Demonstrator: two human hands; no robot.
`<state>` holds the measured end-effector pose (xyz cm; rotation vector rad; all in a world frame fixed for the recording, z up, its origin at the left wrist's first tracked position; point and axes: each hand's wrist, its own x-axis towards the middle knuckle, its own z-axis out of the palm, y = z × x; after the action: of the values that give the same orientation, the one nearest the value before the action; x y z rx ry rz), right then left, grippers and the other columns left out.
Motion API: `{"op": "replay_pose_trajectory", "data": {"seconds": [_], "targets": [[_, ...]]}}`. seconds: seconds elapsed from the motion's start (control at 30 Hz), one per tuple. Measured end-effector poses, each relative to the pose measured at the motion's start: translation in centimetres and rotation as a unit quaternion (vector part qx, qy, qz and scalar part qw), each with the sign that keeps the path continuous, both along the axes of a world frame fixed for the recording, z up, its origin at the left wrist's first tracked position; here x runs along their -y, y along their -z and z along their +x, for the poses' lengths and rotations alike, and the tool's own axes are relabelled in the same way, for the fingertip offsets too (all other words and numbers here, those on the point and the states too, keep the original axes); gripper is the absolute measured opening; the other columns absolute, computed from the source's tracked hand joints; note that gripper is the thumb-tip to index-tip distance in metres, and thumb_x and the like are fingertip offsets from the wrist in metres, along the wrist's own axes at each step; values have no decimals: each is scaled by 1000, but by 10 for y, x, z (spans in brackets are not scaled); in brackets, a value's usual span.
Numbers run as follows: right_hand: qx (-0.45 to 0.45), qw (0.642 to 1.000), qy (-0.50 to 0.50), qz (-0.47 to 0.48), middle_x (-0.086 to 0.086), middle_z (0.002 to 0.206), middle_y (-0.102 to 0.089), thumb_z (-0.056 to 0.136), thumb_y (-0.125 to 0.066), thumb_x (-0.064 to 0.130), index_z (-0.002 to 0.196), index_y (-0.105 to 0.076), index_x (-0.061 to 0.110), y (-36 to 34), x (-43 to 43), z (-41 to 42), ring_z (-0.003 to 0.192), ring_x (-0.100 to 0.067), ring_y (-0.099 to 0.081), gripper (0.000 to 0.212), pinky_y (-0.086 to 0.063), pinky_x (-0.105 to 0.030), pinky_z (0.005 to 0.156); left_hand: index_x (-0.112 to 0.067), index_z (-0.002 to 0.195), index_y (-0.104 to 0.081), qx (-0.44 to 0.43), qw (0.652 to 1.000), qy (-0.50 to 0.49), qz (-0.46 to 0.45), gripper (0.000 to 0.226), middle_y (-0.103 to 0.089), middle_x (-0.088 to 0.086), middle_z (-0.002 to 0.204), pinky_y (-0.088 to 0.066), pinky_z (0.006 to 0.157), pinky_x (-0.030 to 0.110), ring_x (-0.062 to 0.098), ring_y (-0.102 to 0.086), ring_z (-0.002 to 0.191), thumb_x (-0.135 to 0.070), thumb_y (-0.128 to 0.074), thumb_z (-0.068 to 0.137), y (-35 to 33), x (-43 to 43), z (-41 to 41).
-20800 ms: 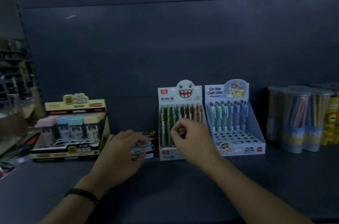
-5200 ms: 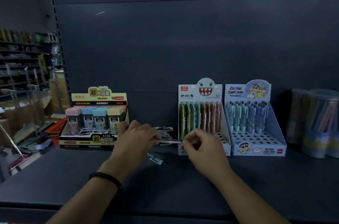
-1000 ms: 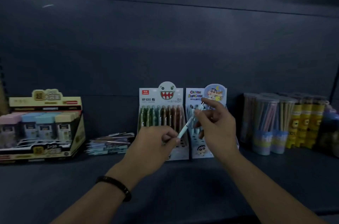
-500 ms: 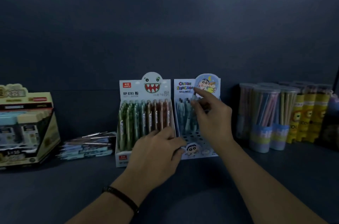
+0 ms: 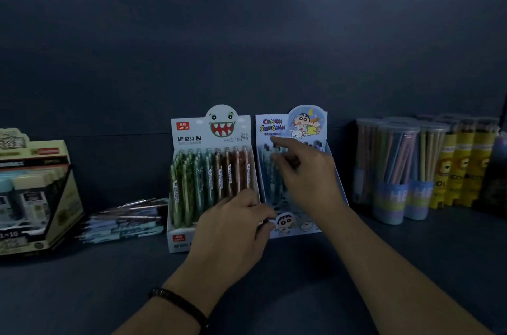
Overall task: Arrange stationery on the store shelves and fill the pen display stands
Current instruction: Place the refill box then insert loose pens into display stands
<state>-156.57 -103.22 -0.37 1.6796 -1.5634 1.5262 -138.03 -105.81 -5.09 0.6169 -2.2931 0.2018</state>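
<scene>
Reaching right hand [image 5: 307,172]: into Crayon Shin-chan pen stand [image 5: 274,126], grip unclear.
Left hand [image 5: 233,227]: curled at monster pen stand [image 5: 189,133], hold unclear.

We see a smooth printed card stand [image 5: 189,131] holding glossy translucent plastic pens [image 5: 211,178], clear plastic tubs [image 5: 395,142] (shiny too), and a matt, smooth dark shelf [image 5: 82,293] beneath them.

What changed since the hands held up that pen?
The right hand carried it into the Crayon Shinchan stand. The left hand let go and sank to the stands' front. The monster stand and the loose pen pile stayed put.
</scene>
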Motion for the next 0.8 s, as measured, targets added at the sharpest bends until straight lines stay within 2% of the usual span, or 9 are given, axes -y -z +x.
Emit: {"op": "replay_pose_trajectory", "data": {"seconds": [0.07, 0.13, 0.27, 0.4, 0.47, 0.53, 0.6, 0.7, 0.8], "targets": [[-2, 1000, 9, 29, 24, 53, -50, 100, -68, 14, 124, -76, 25, 0, -2, -2, 54, 0, -55, 28, -47, -21, 64, -45, 110, -70, 2, 1000, 0, 3, 14, -49, -19, 99, -53, 65, 26, 8, -59, 82, -48, -64, 97, 0, 1, 1], [12, 998, 5, 65, 16, 48, -49, 102, -62, 12, 129, -74, 31, 1, -6, -3, 47, -7, -49, 35, -48, -21, 58, -45, 109, -70, 0, 1000, 2, 5, 14, -49, -19, 98, -54, 64, 27, 8, -59, 82, -47, -65, 96, 0, 1, 1], [34, 994, 3, 100, 7, 51, -54, 102, -57, 10, 133, -69, 38, 1, -10, 0, 42, -9, -45, 44, -53, -27, 55, -45, 110, -69, -2, 1000, 3, 6, 14, -49, -18, 99, -56, 64, 28, 8, -59, 83, -46, -65, 96, 0, 1, 2], [30, 994, 9, 108, 16, 48, -53, 103, -55, 12, 140, -64, 39, 6, -11, 3, 44, -6, -49, 46, -40, -19, 55, -45, 110, -69, -4, 1000, 9, 11, 15, -50, -19, 100, -55, 67, 28, 8, -60, 86, -46, -64, 96, 2, 0, 3], [19, 993, 7, 113, 22, 53, -55, 103, -55, 12, 146, -58, 39, 8, -14, 5, 46, -6, -50, 51, -39, -20, 53, -44, 111, -68, -13, 1000, 15, 11, 16, -52, -19, 102, -56, 68, 28, 8, -61, 87, -46, -65, 96, 1, -1, 4], [13, 995, 11, 100, 16, 53, -55, 102, -57, 11, 148, -55, 40, 9, -17, 7, 47, -9, -49, 54, -42, -20, 51, -44, 112, -66, -24, 1000, 15, 8, 16, -54, -20, 105, -57, 67, 28, 6, -62, 87, -46, -64, 96, -1, -1, 5], [22, 997, 18, 76, 8, 50, -51, 101, -59, 12, 146, -58, 37, 8, -20, 10, 47, -10, -49, 52, -48, -26, 53, -43, 111, -64, -44, 999, 20, 13, 16, -56, -20, 106, -58, 68, 27, 3, -62, 87, -45, -62, 96, -4, -1, 7], [14, 998, 25, 60, 6, 53, -54, 99, -61, 14, 134, -66, 31, 3, -27, 22, 51, -12, -55, 38, -54, -36, 56, -39, 110, -66, -82, 995, 44, 28, 15, -59, -20, 104, -57, 73, 26, 1, -62, 89, -42, -62, 96, -17, -2, 18], [9, 999, 14, 47, 7, 54, -55, 98, -63, 17, 118, -69, 28, 0, -34, 45, 53, -11, -57, 24, -52, -36, 57, -36, 107, -68, -92, 994, 60, 26, 12, -59, -21, 101, -56, 75, 24, -1, -60, 89, -36, -67, 95, -37, -4, 42]]}}
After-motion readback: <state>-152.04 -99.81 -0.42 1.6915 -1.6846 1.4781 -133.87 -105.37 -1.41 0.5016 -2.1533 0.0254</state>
